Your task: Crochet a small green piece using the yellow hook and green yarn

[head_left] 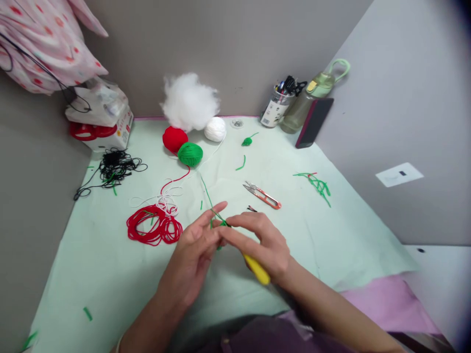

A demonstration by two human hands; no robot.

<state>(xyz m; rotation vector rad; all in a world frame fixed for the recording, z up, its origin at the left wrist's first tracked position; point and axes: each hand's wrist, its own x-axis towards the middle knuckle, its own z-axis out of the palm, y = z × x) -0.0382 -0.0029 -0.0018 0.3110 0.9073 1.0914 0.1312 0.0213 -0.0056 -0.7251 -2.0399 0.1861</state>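
My left hand pinches a small piece of green yarn work, its index finger raised with the strand over it. That strand runs back to the green ball. In my right hand is a hook with a yellow handle, the handle pointing down towards my body. The hook's tip is at the green work, where the fingertips of both hands meet and partly hide it. Orange thread snips lie just beyond my right hand.
Red yarn loops, a red ball, a white ball and fluffy stuffing are at left and back. Black yarn lies far left, green scraps right. A pen cup, bottle and phone stand back right.
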